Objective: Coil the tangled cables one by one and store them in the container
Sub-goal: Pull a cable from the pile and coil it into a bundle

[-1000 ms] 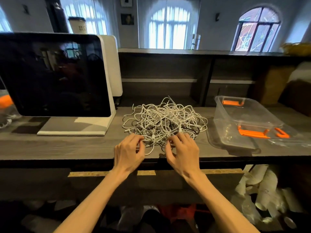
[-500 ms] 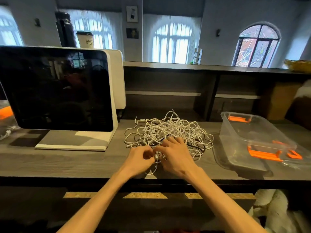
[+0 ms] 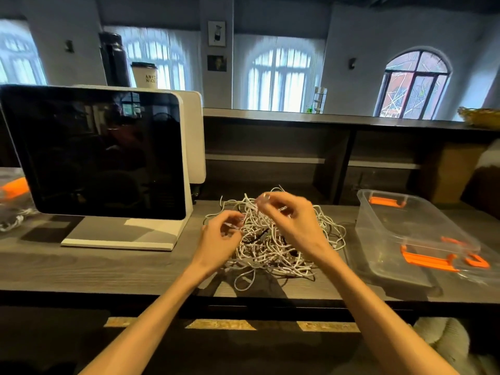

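Left hand (image 3: 220,239) raised over the left edge of the cable tangle (image 3: 273,239), fingers curled inward, thumb and fingertips pinching a white strand near the top of the heap. Right hand (image 3: 290,220) higher and further back, over the middle of the heap, fingers bent, thumb and forefinger pinching a strand or plug end lifted clear of the pile; blurred there, so impossible to tell which. Both bare forearms reaching in from the lower edge, angled toward each other. Below the hands, mostly white cables in a loose knotted mound, a few dark ones showing through, one loop trailing toward the near edge of the wooden counter (image 3: 108,269). Just right of the heap, apart from it, a clear plastic container (image 3: 384,239) with orange handles, lying open, and its clear lid (image 3: 470,263) with orange clips resting against the near right corner; no cable visible inside. Left of the heap, a dark-screened monitor (image 3: 94,152) on a white stand, a second white device behind it. On the ledge above the monitor, a paper cup (image 3: 144,75) with a dark lid beside a tall dark flask (image 3: 113,60). Behind the counter, dark open shelving under a long raised ledge. Far back, pale walls, arched windows, two small framed pictures.
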Demonstrator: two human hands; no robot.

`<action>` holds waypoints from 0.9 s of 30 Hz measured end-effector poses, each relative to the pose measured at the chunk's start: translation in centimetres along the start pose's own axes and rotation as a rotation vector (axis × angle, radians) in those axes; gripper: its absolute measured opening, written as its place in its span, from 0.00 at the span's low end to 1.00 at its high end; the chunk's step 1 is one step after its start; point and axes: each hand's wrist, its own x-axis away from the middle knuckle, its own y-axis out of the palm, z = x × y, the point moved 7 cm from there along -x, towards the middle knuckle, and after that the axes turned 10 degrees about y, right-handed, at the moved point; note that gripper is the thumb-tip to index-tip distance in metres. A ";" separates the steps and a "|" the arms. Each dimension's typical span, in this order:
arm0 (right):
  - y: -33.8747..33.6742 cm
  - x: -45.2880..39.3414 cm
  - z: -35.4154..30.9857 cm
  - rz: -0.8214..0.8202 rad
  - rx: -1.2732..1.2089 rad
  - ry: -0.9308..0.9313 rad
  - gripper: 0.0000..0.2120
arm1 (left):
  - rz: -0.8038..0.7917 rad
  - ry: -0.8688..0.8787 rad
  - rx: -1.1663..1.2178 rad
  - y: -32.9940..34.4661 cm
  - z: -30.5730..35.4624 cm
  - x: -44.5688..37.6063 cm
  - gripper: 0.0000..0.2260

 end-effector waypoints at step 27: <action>-5.8 1.9 6.7 -0.135 0.432 0.475 0.06 | -0.464 -0.158 -0.002 3.4 5.8 -1.7 0.09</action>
